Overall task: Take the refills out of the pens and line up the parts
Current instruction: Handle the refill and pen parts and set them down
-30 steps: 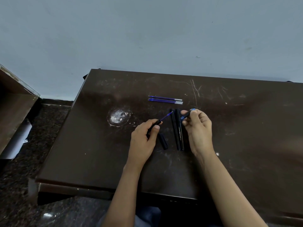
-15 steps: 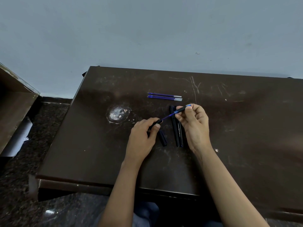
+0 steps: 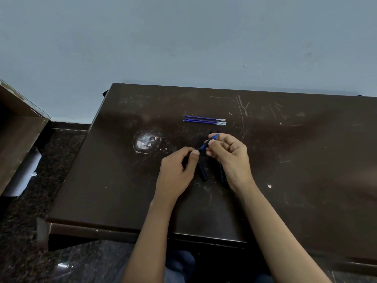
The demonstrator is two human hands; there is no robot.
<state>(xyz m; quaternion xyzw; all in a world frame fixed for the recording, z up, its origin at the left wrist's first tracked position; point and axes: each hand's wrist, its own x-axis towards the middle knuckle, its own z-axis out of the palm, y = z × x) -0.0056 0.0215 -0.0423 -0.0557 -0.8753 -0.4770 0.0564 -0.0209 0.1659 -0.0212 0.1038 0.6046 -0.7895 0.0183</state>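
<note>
1. Wooden cabinet (image 3: 20, 135): being shown far left of the worn patch (image 3: 145, 142), off the table (image 3: 91, 190). A pale sheet (image 3: 22, 174) is being shown beside its base.

2. Table: dark brown and scratched. The worn patch, pale and round, is being carried on its left half.

3. Left hand (image 3: 176, 172): being held just right of the patch and slightly nearer the person. Its fingers are being curled, and the dark lower end of the pen (image 3: 205, 145) is being pinched between thumb and fingers.

4. Refills (image 3: 204, 120): two blue ones, being kept side by side on the table, right of the patch and farther from the person, apart from both hands.

5. Short black piece (image 3: 202, 171): being left flat on the table right of the patch, between the two hands.

6. Pen: being held tilted above the table, right of the patch, spanning from hand to hand.

7. Right hand (image 3: 230, 158): being held farther right of the patch. The pen's blue upper end is being pinched by its thumb and fingertips.

8. Black barrels (image 3: 222, 175): being partly hidden under the right hand; their number cannot be told.
</note>
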